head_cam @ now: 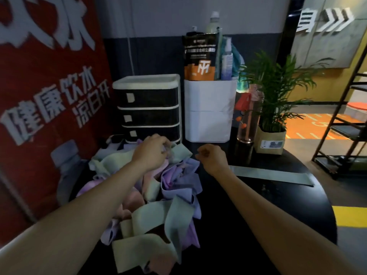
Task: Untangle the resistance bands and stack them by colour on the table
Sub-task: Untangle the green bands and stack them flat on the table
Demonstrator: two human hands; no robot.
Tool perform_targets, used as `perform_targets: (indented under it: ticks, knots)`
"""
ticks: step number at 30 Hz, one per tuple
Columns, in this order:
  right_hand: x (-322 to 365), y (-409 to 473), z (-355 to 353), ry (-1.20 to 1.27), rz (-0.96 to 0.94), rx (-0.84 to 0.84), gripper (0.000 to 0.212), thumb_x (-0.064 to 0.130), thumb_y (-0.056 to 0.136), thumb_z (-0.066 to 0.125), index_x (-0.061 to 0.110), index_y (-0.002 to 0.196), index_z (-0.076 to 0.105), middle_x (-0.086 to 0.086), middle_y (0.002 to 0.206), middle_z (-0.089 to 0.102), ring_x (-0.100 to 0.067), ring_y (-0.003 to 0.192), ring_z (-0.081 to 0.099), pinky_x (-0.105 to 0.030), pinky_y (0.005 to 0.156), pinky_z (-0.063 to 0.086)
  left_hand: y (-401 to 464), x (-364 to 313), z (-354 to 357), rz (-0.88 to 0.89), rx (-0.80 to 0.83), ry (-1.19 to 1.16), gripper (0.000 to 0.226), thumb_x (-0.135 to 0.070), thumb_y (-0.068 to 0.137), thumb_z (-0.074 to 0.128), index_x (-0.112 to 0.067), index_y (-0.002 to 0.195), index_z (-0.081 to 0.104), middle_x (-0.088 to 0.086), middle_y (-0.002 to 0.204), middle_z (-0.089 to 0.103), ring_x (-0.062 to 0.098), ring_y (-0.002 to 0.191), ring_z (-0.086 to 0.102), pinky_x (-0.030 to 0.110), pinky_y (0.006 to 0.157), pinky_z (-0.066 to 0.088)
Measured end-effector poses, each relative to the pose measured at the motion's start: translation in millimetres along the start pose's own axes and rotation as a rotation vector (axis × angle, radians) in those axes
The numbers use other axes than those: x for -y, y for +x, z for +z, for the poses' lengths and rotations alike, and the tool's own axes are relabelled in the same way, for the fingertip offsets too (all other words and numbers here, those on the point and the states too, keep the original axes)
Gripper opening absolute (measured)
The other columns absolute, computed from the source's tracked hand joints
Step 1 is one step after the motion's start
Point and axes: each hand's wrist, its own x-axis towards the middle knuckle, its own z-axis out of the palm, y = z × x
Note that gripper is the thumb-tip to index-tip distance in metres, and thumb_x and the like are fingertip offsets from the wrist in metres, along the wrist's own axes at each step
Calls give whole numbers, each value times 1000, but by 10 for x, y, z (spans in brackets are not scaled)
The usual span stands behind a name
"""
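Basically, tangled bands (158, 195) heaped along the left edge of the table (248, 225): green, purple, pink mixed. Left hand (153, 151) grips into the far end of the heap. Right hand (212, 157) hovers fisted, holding nothing. One grey-green band (272, 175) lies flat near the right edge. Likely light, floppy, clingy; pinch a free end, not a mid-loop.
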Motion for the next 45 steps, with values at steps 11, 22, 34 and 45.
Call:
perform_targets:
  ticks: [11, 22, 34, 45]
  knots:
    - [43, 402, 469, -21, 171, 141, 40, 25, 92, 56, 26, 62, 29, 5, 71, 37, -16, 77, 41, -22, 67, 30, 13, 386, 152, -20, -39, -137, 31, -18, 87, 60, -15, 118, 59, 0, 122, 52, 21, 112, 49, 31, 93, 40]
    - [484, 474, 101, 248, -66, -77, 6, 3, 84, 64, 7, 88, 66, 1, 77, 59, -15, 74, 54, -14, 55, 41, 40, 277, 114, -57, -52, -242, 32, -25, 86, 61, -21, 117, 58, -1, 117, 48, 21, 106, 53, 39, 91, 46]
    - [823, 491, -402, 675, -183, -206, 27, -4, 87, 58, 18, 71, 57, 2, 77, 57, -12, 65, 55, -21, 59, 49, 64, 144, 142, -66, -60, -385, 42, -21, 85, 66, -19, 124, 52, 1, 106, 45, 22, 102, 55, 34, 92, 45]
    - [976, 439, -593, 718, -296, -191, 25, -4, 88, 55, 17, 76, 58, 4, 79, 59, -6, 67, 56, -15, 61, 50, 219, -16, 138, -105, -129, -640, 42, -27, 77, 73, -28, 105, 41, -3, 91, 51, 26, 87, 58, 49, 81, 50]
